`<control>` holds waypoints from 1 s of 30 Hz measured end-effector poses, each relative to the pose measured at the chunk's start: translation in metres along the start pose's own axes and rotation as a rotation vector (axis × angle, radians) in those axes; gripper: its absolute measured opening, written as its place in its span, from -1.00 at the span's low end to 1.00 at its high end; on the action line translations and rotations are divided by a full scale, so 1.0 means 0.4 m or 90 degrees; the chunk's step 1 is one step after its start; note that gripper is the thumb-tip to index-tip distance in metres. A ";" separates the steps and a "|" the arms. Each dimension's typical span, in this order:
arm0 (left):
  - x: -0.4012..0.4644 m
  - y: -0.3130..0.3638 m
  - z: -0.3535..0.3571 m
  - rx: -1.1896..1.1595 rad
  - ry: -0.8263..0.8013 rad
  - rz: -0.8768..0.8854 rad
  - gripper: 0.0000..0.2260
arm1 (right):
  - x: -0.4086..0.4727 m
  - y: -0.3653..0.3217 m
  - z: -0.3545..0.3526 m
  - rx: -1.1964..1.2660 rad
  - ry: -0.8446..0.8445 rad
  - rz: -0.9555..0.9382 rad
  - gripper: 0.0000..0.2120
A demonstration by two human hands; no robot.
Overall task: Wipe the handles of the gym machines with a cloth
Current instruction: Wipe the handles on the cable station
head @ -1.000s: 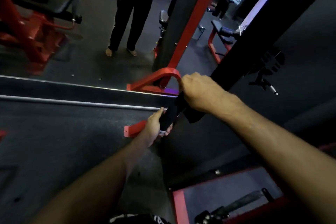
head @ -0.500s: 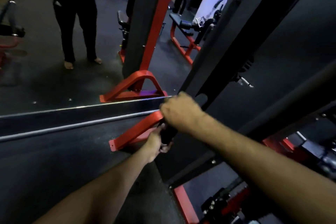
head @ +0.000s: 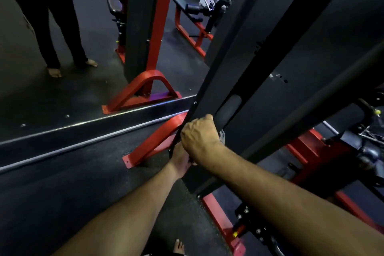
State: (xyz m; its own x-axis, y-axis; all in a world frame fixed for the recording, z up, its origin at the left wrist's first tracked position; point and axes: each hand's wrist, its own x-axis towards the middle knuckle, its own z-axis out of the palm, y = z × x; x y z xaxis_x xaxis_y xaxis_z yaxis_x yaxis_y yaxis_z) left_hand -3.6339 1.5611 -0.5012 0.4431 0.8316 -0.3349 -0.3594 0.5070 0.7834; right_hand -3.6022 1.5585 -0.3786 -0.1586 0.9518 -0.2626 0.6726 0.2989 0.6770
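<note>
The right hand [head: 198, 138] is curled around the black padded handle [head: 228, 110] of a black-and-red gym machine, at the lower end of the pad, a little toward 4 o'clock from the picture's centre. A scrap of grey cloth [head: 222, 137] peeks out beside its fingers, against the handle; the grip is wrapped tight over cloth and handle together. The rest of the pad runs bare toward 1 o'clock along the slanted black frame bar [head: 270, 58]. Directly under the right hand, toward 7 o'clock, the left hand [head: 180, 161] holds the same bar lower down, largely hidden by the right fist, so how its fingers lie cannot be told. At 9 o'clock of the hands a red foot bracket [head: 153, 145] sits on the dark floor [head: 72, 172]. At 11 o'clock a person [head: 52, 16] stands barefoot.
</note>
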 end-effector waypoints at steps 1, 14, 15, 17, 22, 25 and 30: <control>-0.002 0.005 -0.010 -0.014 -0.010 -0.014 -0.72 | 0.010 -0.014 0.005 0.008 -0.009 0.001 -0.73; -0.010 0.018 -0.163 -0.105 -0.003 -0.095 -0.47 | -0.039 -0.139 0.126 0.720 0.193 0.072 -0.76; -0.023 0.016 -0.165 -0.096 -0.009 -0.087 -0.55 | -0.055 -0.133 0.136 0.784 0.275 0.113 -0.80; -0.052 0.022 -0.162 -0.048 -0.043 -0.058 -0.65 | -0.081 -0.120 0.143 0.903 0.412 0.181 -0.87; -0.125 0.061 -0.141 0.058 -0.133 0.027 -0.80 | -0.136 -0.116 0.137 0.997 0.463 0.206 -0.82; -0.141 0.085 -0.117 0.112 -0.097 0.096 -0.70 | -0.170 -0.137 0.152 1.044 0.488 0.240 -0.77; -0.161 0.084 -0.059 0.407 -0.028 0.246 -0.72 | -0.241 -0.150 0.184 1.597 0.271 0.340 -0.84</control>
State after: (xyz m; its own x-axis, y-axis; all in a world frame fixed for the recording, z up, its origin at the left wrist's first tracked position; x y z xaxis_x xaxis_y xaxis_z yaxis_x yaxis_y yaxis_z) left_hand -3.6940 1.5299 -0.4658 0.4196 0.9070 0.0368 0.0459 -0.0617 0.9970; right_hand -3.5740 1.4436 -0.4446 0.3355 0.9293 -0.1542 -0.1683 -0.1019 -0.9805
